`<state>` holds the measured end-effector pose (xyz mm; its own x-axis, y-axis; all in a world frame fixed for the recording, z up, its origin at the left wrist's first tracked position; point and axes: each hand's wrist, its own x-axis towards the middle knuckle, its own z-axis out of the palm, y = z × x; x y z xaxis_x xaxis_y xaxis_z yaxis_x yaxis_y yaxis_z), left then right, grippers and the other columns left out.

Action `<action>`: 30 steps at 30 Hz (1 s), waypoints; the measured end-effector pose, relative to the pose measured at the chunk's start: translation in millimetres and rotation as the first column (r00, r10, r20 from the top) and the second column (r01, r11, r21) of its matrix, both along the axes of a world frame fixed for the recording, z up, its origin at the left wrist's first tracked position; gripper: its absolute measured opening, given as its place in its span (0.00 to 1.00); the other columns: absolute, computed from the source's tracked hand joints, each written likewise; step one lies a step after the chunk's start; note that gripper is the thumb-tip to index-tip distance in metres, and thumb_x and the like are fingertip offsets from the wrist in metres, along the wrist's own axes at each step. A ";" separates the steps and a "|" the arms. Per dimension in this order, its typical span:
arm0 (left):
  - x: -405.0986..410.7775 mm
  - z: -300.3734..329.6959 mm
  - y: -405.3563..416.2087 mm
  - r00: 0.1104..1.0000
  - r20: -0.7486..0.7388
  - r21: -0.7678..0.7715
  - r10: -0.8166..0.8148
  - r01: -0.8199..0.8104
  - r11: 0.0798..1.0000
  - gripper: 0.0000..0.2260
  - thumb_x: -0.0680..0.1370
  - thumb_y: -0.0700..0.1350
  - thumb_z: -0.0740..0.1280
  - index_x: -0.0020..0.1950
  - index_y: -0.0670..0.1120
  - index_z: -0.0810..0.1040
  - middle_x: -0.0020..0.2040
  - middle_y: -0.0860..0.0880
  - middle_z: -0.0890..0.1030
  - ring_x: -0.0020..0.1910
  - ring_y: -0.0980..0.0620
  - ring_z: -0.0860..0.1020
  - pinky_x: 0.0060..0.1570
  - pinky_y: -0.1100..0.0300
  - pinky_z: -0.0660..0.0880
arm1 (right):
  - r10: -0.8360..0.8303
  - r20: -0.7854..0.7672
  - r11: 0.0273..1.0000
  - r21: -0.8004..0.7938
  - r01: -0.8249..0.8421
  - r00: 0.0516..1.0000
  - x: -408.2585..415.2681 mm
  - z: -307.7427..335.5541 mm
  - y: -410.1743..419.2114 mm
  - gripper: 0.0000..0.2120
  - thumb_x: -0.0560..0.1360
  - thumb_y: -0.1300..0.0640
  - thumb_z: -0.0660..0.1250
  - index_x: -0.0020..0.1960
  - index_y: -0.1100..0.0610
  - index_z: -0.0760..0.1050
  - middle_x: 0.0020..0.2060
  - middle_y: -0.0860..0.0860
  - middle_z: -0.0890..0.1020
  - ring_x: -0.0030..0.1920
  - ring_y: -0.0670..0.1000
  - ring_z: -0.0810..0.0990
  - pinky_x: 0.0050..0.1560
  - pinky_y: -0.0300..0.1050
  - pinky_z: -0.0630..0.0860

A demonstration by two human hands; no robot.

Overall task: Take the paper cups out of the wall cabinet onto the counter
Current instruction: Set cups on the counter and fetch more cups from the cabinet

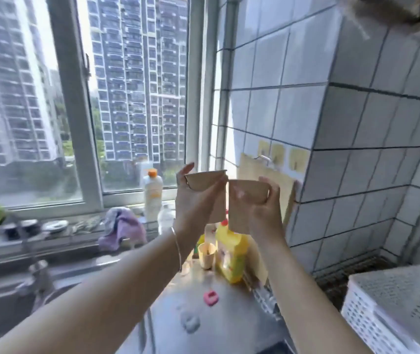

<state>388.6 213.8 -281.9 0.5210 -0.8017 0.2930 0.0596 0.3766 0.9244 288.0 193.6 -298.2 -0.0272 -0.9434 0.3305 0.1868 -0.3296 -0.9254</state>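
Observation:
Both arms are raised in front of the window. My left hand (193,200) grips a brown paper cup (207,182), upright with its rim at the top. My right hand (265,203) holds a second brown paper cup (246,198) just to the right, slightly lower. The two cups nearly touch at their rims. Both are well above the steel counter (229,312). The underside of the wall cabinet (392,8) shows blurred at the top right corner.
Below the hands stand a yellow detergent bottle (230,254), a small beige cup (206,254) and a white bottle with an orange cap (152,192). A pink item (211,298) lies on the counter. A white perforated basket (397,302) sits at the right, a tap (39,274) at the left.

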 end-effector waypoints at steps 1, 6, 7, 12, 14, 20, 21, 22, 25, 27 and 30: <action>24.2 -14.6 12.2 0.998 -0.020 -0.007 0.052 -0.053 0.999 0.28 0.67 0.46 0.76 0.61 0.55 0.66 0.49 0.49 0.80 0.43 0.51 0.81 0.42 0.56 0.80 | 0.049 -0.002 0.999 0.013 -0.049 0.999 21.7 -13.0 7.7 0.23 0.70 0.64 0.72 0.57 0.51 0.64 0.40 0.47 0.76 0.34 0.42 0.77 0.29 0.31 0.74; 144.2 -67.6 100.6 0.957 -0.011 0.034 0.290 -0.290 0.957 0.31 0.66 0.43 0.77 0.62 0.54 0.65 0.50 0.46 0.81 0.48 0.47 0.81 0.51 0.51 0.78 | 0.327 -0.046 0.940 0.119 -0.320 0.944 137.3 -69.6 75.7 0.25 0.67 0.67 0.74 0.56 0.51 0.66 0.41 0.53 0.78 0.33 0.41 0.79 0.36 0.39 0.77; 164.9 -76.1 118.0 0.944 -0.028 0.038 0.330 -0.329 0.944 0.30 0.66 0.42 0.77 0.62 0.53 0.65 0.50 0.46 0.81 0.48 0.47 0.80 0.52 0.50 0.78 | 0.363 -0.054 0.928 0.112 -0.356 0.930 161.0 -80.4 82.7 0.25 0.65 0.63 0.76 0.53 0.48 0.67 0.42 0.50 0.79 0.36 0.42 0.79 0.39 0.42 0.77; 252.3 -116.5 205.1 0.797 -0.047 0.100 0.603 -0.597 0.796 0.28 0.60 0.47 0.78 0.54 0.60 0.69 0.49 0.49 0.80 0.43 0.53 0.80 0.44 0.57 0.79 | 0.599 -0.175 0.800 0.159 -0.578 0.782 264.7 -112.1 141.8 0.27 0.65 0.56 0.77 0.58 0.48 0.65 0.42 0.44 0.77 0.42 0.46 0.79 0.40 0.37 0.78; 276.8 -129.3 241.0 0.697 -0.024 0.151 0.717 -0.706 0.691 0.25 0.67 0.41 0.75 0.57 0.57 0.67 0.46 0.57 0.77 0.42 0.62 0.77 0.42 0.68 0.76 | 0.701 -0.206 0.713 0.193 -0.674 0.682 303.7 -125.3 168.5 0.29 0.64 0.52 0.77 0.58 0.45 0.64 0.45 0.46 0.76 0.47 0.52 0.79 0.47 0.49 0.79; 323.8 -175.8 372.9 0.356 -0.032 0.311 0.934 -0.884 0.348 0.26 0.66 0.46 0.75 0.57 0.61 0.67 0.48 0.56 0.78 0.45 0.57 0.78 0.49 0.61 0.76 | 0.920 -0.261 0.370 0.331 -0.868 0.293 393.6 -162.8 272.0 0.31 0.62 0.47 0.75 0.60 0.41 0.64 0.47 0.45 0.76 0.48 0.53 0.80 0.47 0.58 0.80; 325.8 -182.0 395.8 0.305 -0.033 0.335 0.952 -0.894 0.299 0.26 0.67 0.45 0.75 0.59 0.59 0.66 0.49 0.54 0.78 0.45 0.58 0.78 0.48 0.63 0.75 | 0.941 -0.250 0.308 0.350 -0.885 0.229 405.1 -168.3 291.0 0.31 0.61 0.46 0.74 0.60 0.42 0.64 0.47 0.46 0.76 0.48 0.53 0.80 0.46 0.58 0.81; 326.3 -186.7 419.9 0.245 -0.034 0.356 0.969 -0.903 0.240 0.26 0.68 0.45 0.75 0.59 0.58 0.66 0.50 0.53 0.77 0.45 0.58 0.77 0.49 0.62 0.75 | 0.956 -0.239 0.252 0.370 -0.894 0.170 416.0 -175.7 311.6 0.32 0.62 0.47 0.74 0.61 0.43 0.64 0.47 0.46 0.75 0.46 0.51 0.80 0.42 0.54 0.82; 326.0 -200.2 493.2 0.080 -0.083 0.381 0.993 -0.919 0.106 0.28 0.64 0.46 0.76 0.59 0.57 0.67 0.49 0.52 0.78 0.43 0.56 0.78 0.49 0.57 0.76 | 0.974 -0.223 0.122 0.418 -0.900 0.029 440.4 -193.7 380.2 0.27 0.67 0.50 0.74 0.60 0.43 0.63 0.48 0.46 0.76 0.43 0.47 0.79 0.36 0.43 0.81; 327.5 -209.3 540.8 -0.028 -0.115 0.391 0.993 -0.920 0.020 0.31 0.59 0.50 0.76 0.58 0.57 0.67 0.47 0.53 0.78 0.41 0.56 0.79 0.47 0.57 0.78 | 0.967 -0.248 0.067 0.474 -0.878 -0.060 454.6 -206.7 427.5 0.28 0.63 0.44 0.74 0.59 0.39 0.64 0.52 0.49 0.77 0.48 0.51 0.80 0.47 0.52 0.82; 334.4 -221.5 609.1 -0.145 -0.100 0.406 0.984 -0.909 -0.093 0.28 0.59 0.51 0.77 0.55 0.60 0.68 0.49 0.52 0.79 0.43 0.54 0.80 0.46 0.57 0.79 | 0.948 -0.262 -0.024 0.500 -0.865 -0.178 475.8 -217.9 500.5 0.32 0.61 0.43 0.72 0.61 0.42 0.63 0.55 0.50 0.77 0.51 0.53 0.80 0.52 0.57 0.80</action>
